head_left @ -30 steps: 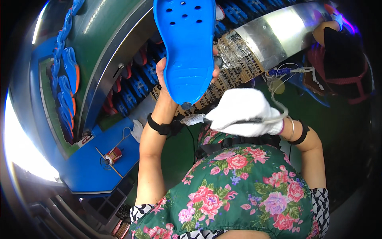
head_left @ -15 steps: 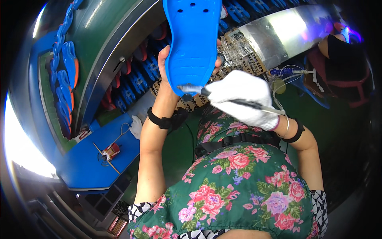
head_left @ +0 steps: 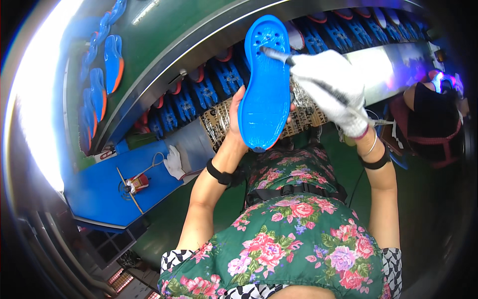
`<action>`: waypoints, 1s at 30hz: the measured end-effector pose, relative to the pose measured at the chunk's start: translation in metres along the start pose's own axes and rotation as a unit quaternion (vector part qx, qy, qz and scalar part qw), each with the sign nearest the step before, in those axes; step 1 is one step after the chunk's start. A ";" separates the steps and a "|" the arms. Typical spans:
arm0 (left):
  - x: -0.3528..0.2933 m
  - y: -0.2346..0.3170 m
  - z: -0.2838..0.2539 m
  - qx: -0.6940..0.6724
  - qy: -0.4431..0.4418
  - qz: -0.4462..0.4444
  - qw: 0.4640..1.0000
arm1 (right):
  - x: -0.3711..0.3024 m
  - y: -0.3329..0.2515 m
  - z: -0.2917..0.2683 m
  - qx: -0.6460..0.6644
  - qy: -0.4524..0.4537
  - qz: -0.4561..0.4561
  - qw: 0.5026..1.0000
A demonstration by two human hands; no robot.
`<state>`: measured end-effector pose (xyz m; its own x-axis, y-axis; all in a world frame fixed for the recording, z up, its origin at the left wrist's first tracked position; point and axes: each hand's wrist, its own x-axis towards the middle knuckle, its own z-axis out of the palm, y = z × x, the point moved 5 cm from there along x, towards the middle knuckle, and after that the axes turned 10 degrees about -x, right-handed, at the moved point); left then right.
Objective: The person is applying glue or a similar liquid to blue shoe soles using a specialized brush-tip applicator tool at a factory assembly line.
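A blue shoe sole [head_left: 265,107] is held up lengthwise in front of me, its end with several small holes pointing away. My bare left hand [head_left: 236,113] grips it from beneath around the near half, the thumb along the left edge and fingertips showing at the right edge. My right hand [head_left: 332,79], in a white glove, is closed around a brush [head_left: 277,55] with a dark handle. The bristles touch the sole beside the holes. Wet-looking, shiny streaks cover the sole's upper face.
Behind a metal rail [head_left: 199,60], several blue soles with orange edges [head_left: 113,65] lie on a green surface. More shoe parts [head_left: 229,77] line a rack below. Left stands a blue table [head_left: 94,199] with a red pot [head_left: 138,183] and white glove [head_left: 174,163]. Taped cardboard [head_left: 214,124] lies behind the sole; a person [head_left: 423,107] is at right.
The brush has moved from the sole's near end to its far, holed end. The whole sole now shows, and its face looks shinier. My view has shifted.
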<state>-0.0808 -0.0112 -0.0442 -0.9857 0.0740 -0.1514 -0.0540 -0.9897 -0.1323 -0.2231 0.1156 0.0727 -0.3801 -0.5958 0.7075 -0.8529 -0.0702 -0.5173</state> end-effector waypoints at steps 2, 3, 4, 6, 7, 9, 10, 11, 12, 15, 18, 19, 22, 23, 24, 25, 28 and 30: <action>-0.018 0.006 0.003 -0.011 -0.006 0.041 0.999 | -0.003 -0.018 0.009 0.087 -0.053 0.000 0.995; -0.029 0.013 0.006 -0.027 -0.007 0.081 0.996 | -0.008 -0.021 0.014 0.194 -0.087 0.095 0.972; -0.037 0.018 0.017 0.054 -0.048 0.108 0.992 | -0.020 -0.018 0.017 0.313 -0.075 0.182 0.929; -0.060 0.032 0.040 0.170 -0.090 0.143 0.971 | -0.024 -0.008 0.008 0.343 -0.011 0.242 0.908; -0.064 0.043 0.056 0.190 -0.154 0.125 0.961 | -0.027 -0.004 0.001 0.374 -0.015 0.296 0.879; -0.068 0.076 0.082 0.190 -0.247 0.082 0.947 | -0.040 0.009 0.005 0.395 0.023 0.319 0.861; -0.072 0.096 0.096 0.174 -0.275 0.062 0.944 | -0.049 0.016 0.010 0.420 0.056 0.345 0.837; -0.072 0.113 0.111 0.149 -0.284 0.080 0.944 | -0.059 0.022 0.018 0.432 0.049 0.367 0.823; -0.065 0.131 0.122 0.119 -0.290 0.095 0.945 | -0.065 0.023 0.025 0.432 0.039 0.355 0.828; -0.066 0.208 0.141 0.007 -0.216 0.270 0.938 | -0.086 0.018 0.055 0.402 -0.024 0.400 0.823; -0.066 0.214 0.141 -0.056 -0.185 0.350 0.917 | -0.112 0.016 0.077 0.401 -0.036 0.400 0.823; -0.070 0.209 0.134 -0.036 -0.155 0.395 0.905 | -0.119 0.016 0.078 0.399 -0.059 0.414 0.816; -0.059 0.183 0.107 0.094 -0.089 0.482 0.867 | -0.149 0.024 0.083 0.419 -0.017 0.463 0.781; -0.044 0.164 0.108 0.154 -0.047 0.496 0.853 | -0.159 0.029 0.082 0.424 -0.009 0.472 0.773; -0.028 0.146 0.112 0.214 -0.008 0.507 0.835 | -0.168 0.033 0.082 0.417 0.011 0.462 0.783; -0.012 0.132 0.114 0.313 -0.003 0.522 0.793 | -0.174 0.036 0.081 0.430 0.016 0.482 0.764; 0.047 0.096 0.129 0.449 -0.012 0.521 0.726 | -0.188 0.043 0.079 0.451 0.047 0.511 0.730; 0.098 0.070 0.141 0.585 0.013 0.454 0.672 | -0.200 0.052 0.071 0.465 0.061 0.516 0.717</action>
<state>-0.2033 -0.0906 0.0699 -0.6953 -0.6376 0.3316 0.4645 -0.0466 0.8843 -0.1657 0.1745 -0.1295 -0.7141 -0.6439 -0.2748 0.4903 -0.1798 -0.8528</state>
